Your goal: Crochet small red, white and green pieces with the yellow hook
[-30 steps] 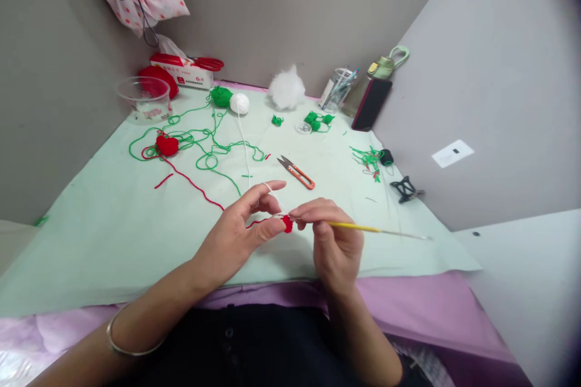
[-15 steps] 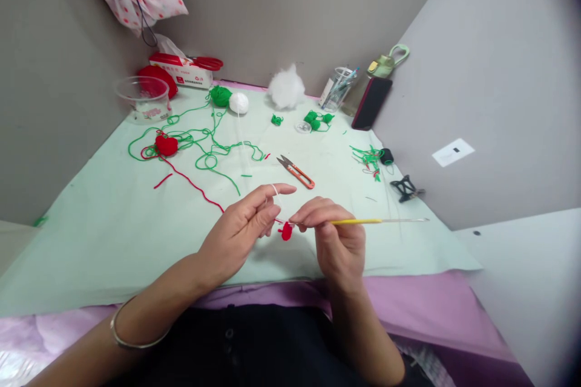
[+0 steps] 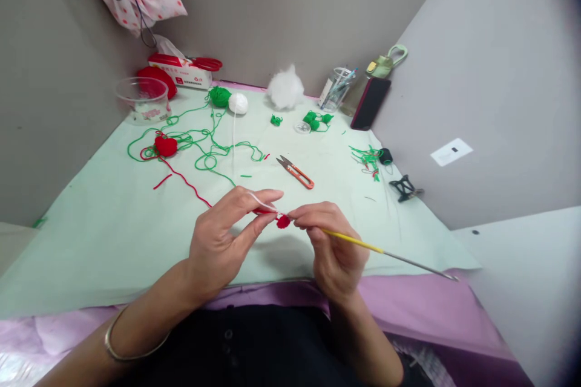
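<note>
A crochet hook with a yellow grip is pinched in my right hand, its metal rear end slanting down to the right. The working tip meets a small red crocheted piece between my hands. White yarn crosses the raised index finger of my left hand, whose thumb and fingers close on the yarn beside the piece. The white strand leads back to a white yarn ball. A red strand runs from the red yarn ball to behind my left hand.
Orange thread snips lie ahead of my hands. Tangled green yarn spreads on the left, near a clear tub. White stuffing, a pen cup and a phone stand at the back. Yarn scraps lie right.
The hook's rear end has swung downward to the right. My left hand has shifted slightly left, its index finger lower, and the red piece has turned and risen a little.
</note>
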`<action>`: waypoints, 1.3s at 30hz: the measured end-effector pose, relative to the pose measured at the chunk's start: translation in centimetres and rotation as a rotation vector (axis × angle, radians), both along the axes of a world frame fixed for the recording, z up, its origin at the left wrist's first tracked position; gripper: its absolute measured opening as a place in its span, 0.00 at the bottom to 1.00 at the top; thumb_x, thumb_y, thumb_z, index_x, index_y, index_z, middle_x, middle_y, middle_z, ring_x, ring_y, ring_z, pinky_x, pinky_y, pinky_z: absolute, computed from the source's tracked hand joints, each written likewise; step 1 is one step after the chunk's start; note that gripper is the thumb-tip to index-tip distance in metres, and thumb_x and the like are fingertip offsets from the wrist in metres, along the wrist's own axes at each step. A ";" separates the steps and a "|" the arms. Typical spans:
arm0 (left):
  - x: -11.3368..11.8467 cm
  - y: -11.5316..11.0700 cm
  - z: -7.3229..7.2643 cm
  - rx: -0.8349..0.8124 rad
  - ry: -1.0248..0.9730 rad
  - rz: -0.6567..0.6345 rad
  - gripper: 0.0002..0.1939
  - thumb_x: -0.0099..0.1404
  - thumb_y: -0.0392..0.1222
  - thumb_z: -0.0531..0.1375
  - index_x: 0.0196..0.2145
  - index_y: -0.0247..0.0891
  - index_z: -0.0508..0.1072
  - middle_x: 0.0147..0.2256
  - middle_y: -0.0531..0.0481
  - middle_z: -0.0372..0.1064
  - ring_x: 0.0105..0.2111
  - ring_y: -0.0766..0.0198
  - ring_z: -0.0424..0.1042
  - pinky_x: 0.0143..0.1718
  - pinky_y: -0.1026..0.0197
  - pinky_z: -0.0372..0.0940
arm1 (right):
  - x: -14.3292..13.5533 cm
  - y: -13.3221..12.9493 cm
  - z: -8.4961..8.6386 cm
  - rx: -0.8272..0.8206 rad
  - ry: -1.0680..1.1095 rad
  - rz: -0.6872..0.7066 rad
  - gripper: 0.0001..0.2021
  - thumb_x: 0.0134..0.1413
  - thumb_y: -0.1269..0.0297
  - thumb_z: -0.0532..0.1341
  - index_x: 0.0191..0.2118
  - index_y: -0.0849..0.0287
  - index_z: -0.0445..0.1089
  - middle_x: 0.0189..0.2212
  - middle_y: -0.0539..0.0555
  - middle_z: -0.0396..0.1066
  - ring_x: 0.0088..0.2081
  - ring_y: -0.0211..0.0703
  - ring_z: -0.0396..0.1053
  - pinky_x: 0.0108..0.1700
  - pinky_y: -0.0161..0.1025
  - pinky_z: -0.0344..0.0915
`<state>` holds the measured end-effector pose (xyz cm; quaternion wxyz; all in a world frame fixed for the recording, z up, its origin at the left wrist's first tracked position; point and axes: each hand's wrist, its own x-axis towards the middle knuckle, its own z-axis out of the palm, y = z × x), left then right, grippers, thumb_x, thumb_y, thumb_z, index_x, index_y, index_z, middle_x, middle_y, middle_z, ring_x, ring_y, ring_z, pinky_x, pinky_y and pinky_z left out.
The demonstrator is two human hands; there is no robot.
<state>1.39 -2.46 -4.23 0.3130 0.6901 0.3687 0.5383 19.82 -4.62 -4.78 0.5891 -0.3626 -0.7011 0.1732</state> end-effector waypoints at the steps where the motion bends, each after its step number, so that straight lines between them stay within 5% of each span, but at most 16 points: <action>1: 0.0 -0.1 -0.2 -0.026 -0.041 -0.010 0.16 0.70 0.33 0.65 0.52 0.49 0.80 0.46 0.52 0.80 0.42 0.62 0.75 0.49 0.59 0.68 | -0.1 0.0 0.0 0.004 0.006 -0.012 0.11 0.71 0.73 0.58 0.46 0.53 0.77 0.39 0.53 0.81 0.42 0.44 0.78 0.43 0.43 0.73; 14: 1.1 -0.5 0.4 -0.353 -0.225 -0.175 0.14 0.70 0.39 0.65 0.53 0.44 0.79 0.40 0.50 0.74 0.42 0.62 0.76 0.48 0.60 0.74 | -1.0 -0.2 -0.6 0.074 0.000 -0.099 0.12 0.70 0.74 0.58 0.49 0.52 0.76 0.41 0.56 0.80 0.43 0.45 0.78 0.40 0.44 0.76; 25: 2.4 -0.4 0.6 -0.612 -0.496 -0.140 0.21 0.59 0.40 0.74 0.49 0.41 0.77 0.35 0.55 0.72 0.38 0.65 0.75 0.47 0.62 0.72 | -1.8 -0.4 -1.3 0.129 -0.017 -0.193 0.13 0.69 0.73 0.59 0.52 0.51 0.76 0.42 0.56 0.79 0.42 0.45 0.77 0.39 0.43 0.77; 31: 1.7 0.0 0.7 -0.909 -0.636 -0.419 0.24 0.61 0.40 0.73 0.54 0.43 0.79 0.32 0.56 0.71 0.33 0.68 0.71 0.41 0.65 0.68 | -1.2 -0.1 -2.7 0.334 -0.250 -0.340 0.21 0.63 0.74 0.65 0.56 0.43 0.77 0.43 0.55 0.76 0.42 0.47 0.77 0.38 0.44 0.78; 34: 0.9 0.6 0.8 -1.063 -0.679 -0.509 0.23 0.59 0.41 0.74 0.53 0.40 0.81 0.32 0.54 0.70 0.30 0.68 0.67 0.37 0.64 0.66 | -0.7 0.0 -1.8 0.206 -0.175 -0.224 0.15 0.66 0.71 0.63 0.52 0.45 0.79 0.42 0.55 0.76 0.41 0.47 0.77 0.38 0.44 0.78; 39: 0.2 1.0 0.9 -0.929 -0.596 -0.407 0.20 0.62 0.38 0.71 0.52 0.43 0.82 0.31 0.55 0.69 0.30 0.70 0.67 0.37 0.66 0.65 | -0.3 0.3 0.0 -0.089 0.217 -0.004 0.10 0.71 0.64 0.59 0.42 0.54 0.79 0.32 0.54 0.75 0.32 0.43 0.73 0.33 0.43 0.73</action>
